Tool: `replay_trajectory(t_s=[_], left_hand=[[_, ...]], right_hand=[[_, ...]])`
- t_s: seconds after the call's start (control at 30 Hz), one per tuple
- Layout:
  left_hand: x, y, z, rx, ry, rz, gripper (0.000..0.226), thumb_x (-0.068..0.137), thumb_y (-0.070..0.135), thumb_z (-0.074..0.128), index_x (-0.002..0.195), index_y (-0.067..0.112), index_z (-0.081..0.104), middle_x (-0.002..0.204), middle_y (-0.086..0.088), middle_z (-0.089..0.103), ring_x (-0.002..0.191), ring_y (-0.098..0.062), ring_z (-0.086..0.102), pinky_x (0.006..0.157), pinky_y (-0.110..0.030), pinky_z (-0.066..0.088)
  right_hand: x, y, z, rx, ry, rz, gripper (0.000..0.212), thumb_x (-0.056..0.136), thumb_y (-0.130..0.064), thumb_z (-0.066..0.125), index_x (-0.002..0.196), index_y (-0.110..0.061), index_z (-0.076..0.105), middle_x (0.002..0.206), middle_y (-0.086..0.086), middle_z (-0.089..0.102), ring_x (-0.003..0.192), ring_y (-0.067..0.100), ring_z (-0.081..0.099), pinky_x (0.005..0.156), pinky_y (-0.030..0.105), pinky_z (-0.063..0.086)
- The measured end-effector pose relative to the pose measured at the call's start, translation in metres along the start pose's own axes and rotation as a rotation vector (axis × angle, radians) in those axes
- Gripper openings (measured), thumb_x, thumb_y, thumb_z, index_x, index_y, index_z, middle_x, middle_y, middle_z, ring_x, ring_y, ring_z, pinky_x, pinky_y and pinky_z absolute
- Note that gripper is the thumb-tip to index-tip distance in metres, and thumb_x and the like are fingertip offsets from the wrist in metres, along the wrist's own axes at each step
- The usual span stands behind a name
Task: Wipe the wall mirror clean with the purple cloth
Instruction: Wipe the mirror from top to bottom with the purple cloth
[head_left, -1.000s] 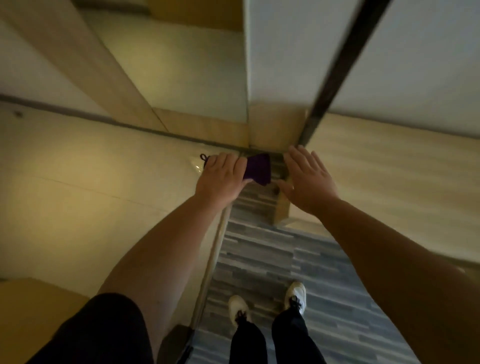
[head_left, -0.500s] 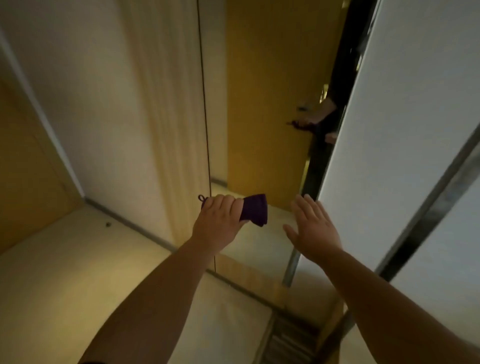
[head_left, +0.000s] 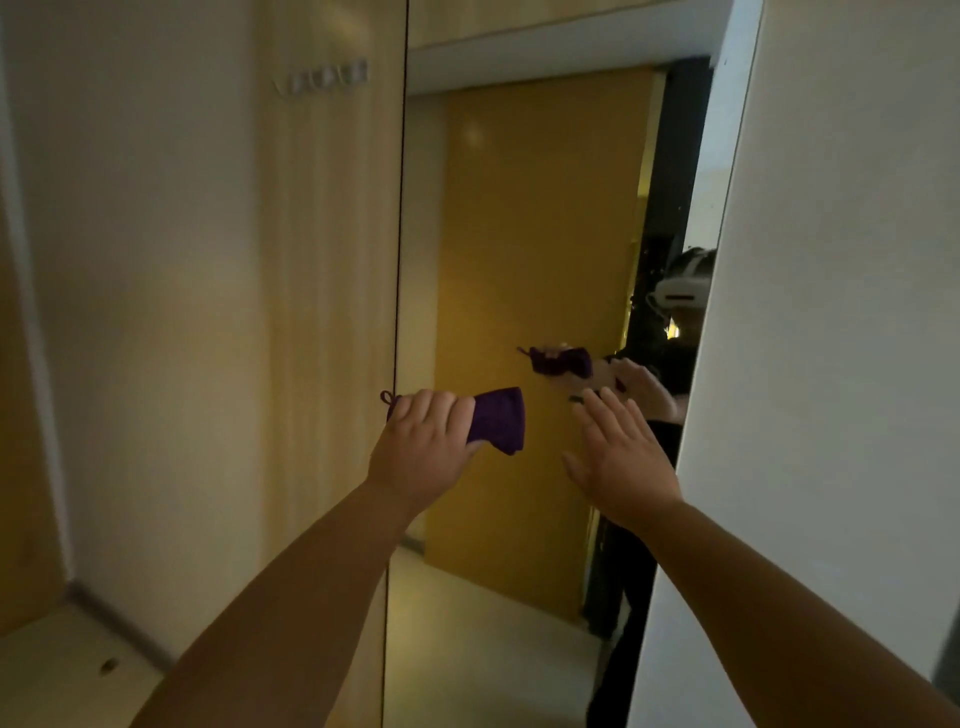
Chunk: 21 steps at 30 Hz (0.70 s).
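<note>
Purple cloth (head_left: 497, 419), soft and bunched, sits gripped in the left hand (head_left: 423, 447) before the mirror (head_left: 519, 234); right hand (head_left: 621, 457) spread flat, empty.

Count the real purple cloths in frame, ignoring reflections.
1. The cloth is bunched in the left hand, in front of the mirror. The purple shape further right is its reflection. None seems hidden.

Head view, close, facing mirror (head_left: 519, 260)
</note>
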<state>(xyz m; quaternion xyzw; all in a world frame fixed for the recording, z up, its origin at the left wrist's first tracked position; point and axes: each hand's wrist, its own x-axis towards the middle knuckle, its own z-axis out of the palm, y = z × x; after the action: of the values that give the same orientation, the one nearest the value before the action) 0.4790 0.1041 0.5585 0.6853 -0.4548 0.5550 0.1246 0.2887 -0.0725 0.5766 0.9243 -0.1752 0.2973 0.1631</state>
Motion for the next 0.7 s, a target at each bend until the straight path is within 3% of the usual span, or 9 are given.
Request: replay_trajectory(t_s=[0.1, 0.2, 0.37, 0.53, 0.7], left_hand=[[0.053, -0.022, 0.036, 0.034, 0.074, 0.016, 0.042, 0.095, 0.050, 0.045, 0.106, 0.011, 0.057, 0.094, -0.006, 0.056, 0.083, -0.026, 0.052, 0.075, -0.038, 0.043], [0.097, -0.047, 0.068, 0.044, 0.133, 0.029, 0.041, 0.092, 0.048, 0.053, 0.107, 0.010, 0.058, 0.095, -0.007, 0.057, 0.083, -0.027, 0.053, 0.075, -0.039, 0.043], [0.155, -0.090, 0.102, 0.063, 0.239, 0.007, 0.042, 0.094, 0.046, 0.047, 0.110, 0.009, 0.058, 0.095, -0.007, 0.057, 0.084, -0.027, 0.053, 0.077, -0.040, 0.042], [0.199, -0.126, 0.121, 0.052, 0.288, -0.020, 0.046, 0.096, 0.048, 0.040, 0.113, 0.007, 0.055, 0.099, -0.010, 0.058, 0.086, -0.029, 0.055, 0.078, -0.042, 0.045], [0.235, -0.155, 0.140, -0.007, 0.351, -0.024, 0.044, 0.091, 0.042, 0.059, 0.115, 0.007, 0.053, 0.101, -0.012, 0.058, 0.089, -0.031, 0.056, 0.080, -0.044, 0.047]], right_hand=[[0.066, 0.020, 0.004, -0.017, 0.084, 0.020, 0.076, 0.095, -0.059, 0.018, 0.155, -0.013, 0.026, 0.164, 0.008, 0.018, 0.152, 0.023, 0.004, 0.119, 0.038, -0.008], [0.129, 0.037, 0.005, -0.093, 0.157, 0.023, 0.065, 0.099, -0.051, 0.036, 0.149, -0.010, 0.038, 0.159, 0.012, 0.031, 0.151, 0.027, 0.016, 0.121, 0.036, -0.009], [0.213, 0.053, -0.006, -0.225, 0.237, 0.025, 0.074, 0.097, -0.056, 0.012, 0.152, -0.009, 0.031, 0.161, 0.013, 0.024, 0.152, 0.029, 0.011, 0.122, 0.044, 0.001], [0.266, 0.055, -0.026, -0.332, 0.337, 0.019, 0.070, 0.099, -0.054, 0.018, 0.150, -0.008, 0.034, 0.160, 0.014, 0.027, 0.151, 0.030, 0.015, 0.120, 0.047, 0.007], [0.302, 0.048, -0.035, -0.413, 0.389, 0.082, 0.067, 0.102, -0.052, 0.030, 0.152, -0.007, 0.031, 0.162, 0.015, 0.021, 0.151, 0.031, 0.009, 0.121, 0.046, 0.002]])
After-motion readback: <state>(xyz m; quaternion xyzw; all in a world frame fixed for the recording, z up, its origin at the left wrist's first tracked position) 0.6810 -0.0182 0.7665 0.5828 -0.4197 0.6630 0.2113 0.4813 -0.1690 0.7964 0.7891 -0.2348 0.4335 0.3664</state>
